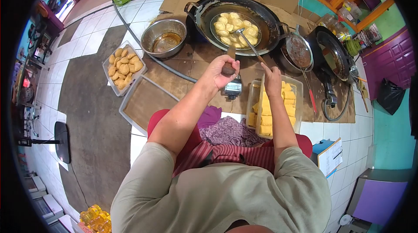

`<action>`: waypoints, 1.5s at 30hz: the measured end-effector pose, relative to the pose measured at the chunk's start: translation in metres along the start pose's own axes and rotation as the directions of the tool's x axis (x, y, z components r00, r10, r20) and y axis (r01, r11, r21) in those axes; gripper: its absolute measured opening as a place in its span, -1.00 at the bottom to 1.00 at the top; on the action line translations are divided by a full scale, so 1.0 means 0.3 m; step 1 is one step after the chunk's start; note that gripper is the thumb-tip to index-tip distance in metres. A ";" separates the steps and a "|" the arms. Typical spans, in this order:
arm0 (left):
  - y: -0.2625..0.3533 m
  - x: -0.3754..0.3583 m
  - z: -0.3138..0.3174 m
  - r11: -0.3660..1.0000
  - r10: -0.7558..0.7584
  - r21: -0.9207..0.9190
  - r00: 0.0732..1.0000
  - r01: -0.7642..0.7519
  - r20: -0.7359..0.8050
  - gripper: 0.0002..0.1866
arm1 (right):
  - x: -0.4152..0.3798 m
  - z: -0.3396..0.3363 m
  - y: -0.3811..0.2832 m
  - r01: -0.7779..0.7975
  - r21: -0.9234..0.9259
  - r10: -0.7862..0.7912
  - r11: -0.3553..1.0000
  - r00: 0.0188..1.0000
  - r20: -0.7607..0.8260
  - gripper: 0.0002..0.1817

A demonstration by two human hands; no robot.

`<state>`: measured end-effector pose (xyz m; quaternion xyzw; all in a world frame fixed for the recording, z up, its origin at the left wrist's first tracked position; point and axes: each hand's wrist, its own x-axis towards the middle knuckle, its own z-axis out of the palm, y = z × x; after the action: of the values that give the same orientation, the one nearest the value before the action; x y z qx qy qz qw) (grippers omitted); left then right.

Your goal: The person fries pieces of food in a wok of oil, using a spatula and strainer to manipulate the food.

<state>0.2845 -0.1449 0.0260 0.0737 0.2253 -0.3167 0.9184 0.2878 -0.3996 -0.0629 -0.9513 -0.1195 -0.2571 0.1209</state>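
Note:
My left hand (218, 72) is closed around the thick wooden handle of a wide skimmer (232, 53). Its round mesh lies in the big black wok (198, 15), loaded with pale yellow fried pieces (225, 26). In my right hand (272, 79) is the thin handle of a ladle (253, 49), whose metal head rests among the pieces on the skimmer. Dark oil surrounds the skimmer inside the wok. Below my right forearm stands a clear plastic box (298, 102) of yellow rolls (265, 117), partly hidden by the arm.
Left of the wok are a steel bowl (150, 37), a tub of browned pieces (123, 68) and a shallow tray (150, 98). A mesh strainer (298, 50) sits over a pot on the right, beside a second black pan (333, 50). A gas hose (170, 70) crosses the cardboard.

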 end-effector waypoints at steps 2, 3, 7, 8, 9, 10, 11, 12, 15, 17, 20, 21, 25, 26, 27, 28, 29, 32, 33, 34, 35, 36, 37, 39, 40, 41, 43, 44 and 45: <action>-0.002 0.000 0.001 1.000 -0.006 0.005 1.000 0.006 0.001 -0.74 | -0.016 0.041 -0.013 -0.100 0.136 0.105 0.986 0.994 -0.033 -0.52; -0.001 0.000 0.002 1.000 -0.007 0.007 1.000 0.007 0.002 -0.74 | -0.016 0.056 -0.022 -0.135 0.176 0.142 0.975 0.990 -0.026 -0.53; -0.002 0.000 0.006 1.000 -0.015 0.008 1.000 0.015 0.014 -0.74 | 0.011 0.101 -0.056 -0.206 0.273 0.220 0.940 0.975 -0.021 -0.58; -0.001 0.002 0.008 1.000 -0.012 0.005 1.000 0.012 0.008 -0.74 | 0.031 0.109 -0.059 -0.208 0.275 0.222 0.939 0.975 -0.023 -0.58; -0.001 0.005 0.008 1.000 -0.008 0.002 1.000 0.008 0.002 -0.74 | 0.050 0.115 -0.064 -0.209 0.278 0.225 0.937 0.974 -0.026 -0.59; 0.001 0.009 0.005 1.000 -0.012 0.002 1.000 0.012 0.002 -0.75 | 0.071 0.120 -0.069 -0.209 0.272 0.224 0.939 0.974 -0.024 -0.59; 0.004 0.015 0.002 1.000 -0.015 0.001 1.000 0.015 0.004 -0.76 | 0.095 0.122 -0.073 -0.207 0.267 0.221 0.941 0.975 -0.022 -0.59; 0.005 0.015 -0.001 1.000 -0.017 -0.001 1.000 0.017 0.005 -0.77 | 0.115 0.119 -0.079 -0.205 0.261 0.217 0.943 0.976 -0.021 -0.59; 0.005 0.016 -0.003 1.000 -0.004 0.009 1.000 0.004 0.005 -0.77 | 0.159 0.093 -0.090 -0.185 0.224 0.195 0.957 0.981 -0.021 -0.60; 0.005 0.019 -0.007 1.000 -0.006 0.008 1.000 0.006 -0.001 -0.76 | 0.178 0.084 -0.104 -0.174 0.215 0.181 0.961 0.983 -0.017 -0.61; 0.000 0.023 -0.007 1.000 -0.001 0.016 1.000 0.001 0.000 -0.75 | 0.216 0.100 -0.100 -0.117 0.176 0.123 0.978 0.992 -0.026 -0.63; -0.003 0.020 -0.007 1.000 0.003 0.020 1.000 -0.003 0.001 -0.75 | 0.229 0.101 -0.105 -0.091 0.160 0.097 0.983 0.995 -0.030 -0.64; -0.004 -0.001 0.007 1.000 0.016 0.026 1.000 -0.017 0.008 -0.74 | 0.257 0.067 -0.114 -0.133 0.156 0.130 0.979 0.991 0.028 -0.65; 0.001 -0.010 0.016 0.999 0.033 0.022 0.999 -0.033 -0.007 -0.74 | 0.254 0.058 -0.111 -0.149 0.174 0.146 0.973 0.989 0.031 -0.66; 0.004 -0.014 0.020 0.999 0.050 0.019 0.999 -0.049 -0.022 -0.74 | 0.250 0.044 -0.113 -0.165 0.192 0.161 0.968 0.986 0.035 -0.66; 0.003 -0.011 0.017 0.998 0.058 0.030 0.998 -0.057 -0.018 -0.73 | 0.240 0.027 -0.113 -0.179 0.221 0.178 0.959 0.984 0.027 -0.67; 0.000 -0.008 0.010 0.997 0.064 0.041 0.998 -0.064 -0.015 -0.73 | 0.220 0.007 -0.114 -0.195 0.249 0.196 0.948 0.980 0.021 -0.68; -0.006 -0.001 -0.001 0.998 0.042 0.051 0.999 -0.042 -0.013 -0.72 | 0.136 -0.058 -0.126 -0.154 0.363 0.190 0.919 0.979 -0.066 -0.69; -0.008 0.001 -0.003 0.998 0.028 0.049 1.000 -0.028 -0.012 -0.72 | 0.099 -0.077 -0.130 -0.122 0.403 0.179 0.907 0.978 -0.108 -0.70; -0.011 0.004 -0.002 0.998 0.035 0.054 0.999 -0.034 -0.018 -0.72 | 0.060 -0.093 -0.138 -0.105 0.395 0.167 0.913 0.978 -0.126 -0.70; -0.016 0.007 0.000 0.997 0.041 0.059 0.999 -0.039 -0.026 -0.72 | 0.020 -0.112 -0.151 -0.150 0.386 0.195 0.910 0.978 -0.079 -0.70; -0.022 0.007 0.001 0.997 0.046 0.066 0.998 -0.044 -0.033 -0.73 | -0.018 -0.136 -0.168 -0.195 0.376 0.223 0.906 0.974 -0.033 -0.70; -0.028 0.002 0.005 0.995 0.063 0.081 0.997 -0.060 -0.035 -0.72 | -0.049 -0.154 -0.180 -0.238 0.363 0.251 0.901 0.968 0.012 -0.70; -0.043 -0.007 0.017 0.990 0.096 0.110 0.995 -0.092 -0.035 -0.71 | -0.093 -0.166 -0.187 -0.229 0.337 0.233 0.913 0.972 0.028 -0.69; -0.050 -0.008 0.016 0.989 0.098 0.117 0.995 -0.094 -0.032 -0.71 | -0.111 -0.164 -0.187 -0.224 0.323 0.228 0.920 0.973 0.027 -0.69; -0.053 -0.010 0.015 0.988 0.102 0.124 0.994 -0.097 -0.027 -0.70 | -0.124 -0.161 -0.186 -0.218 0.308 0.222 0.926 0.975 0.025 -0.69; -0.055 -0.003 0.011 0.988 0.102 0.123 0.994 -0.097 -0.032 -0.69 | -0.127 -0.179 -0.201 -0.222 0.326 0.225 0.919 0.974 0.031 -0.69; -0.053 0.010 0.000 0.989 0.096 0.116 0.994 -0.091 -0.043 -0.68 | -0.130 -0.195 -0.210 -0.236 0.353 0.236 0.905 0.971 0.044 -0.70; -0.054 0.011 -0.001 0.991 0.090 0.109 0.994 -0.084 -0.054 -0.68 | -0.127 -0.210 -0.221 -0.249 0.379 0.247 0.891 0.967 0.056 -0.70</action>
<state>0.2768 -0.1594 0.0243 0.1414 0.2314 -0.2856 0.9192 0.2077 -0.3617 -0.0186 -0.9176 -0.0455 -0.2080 0.3357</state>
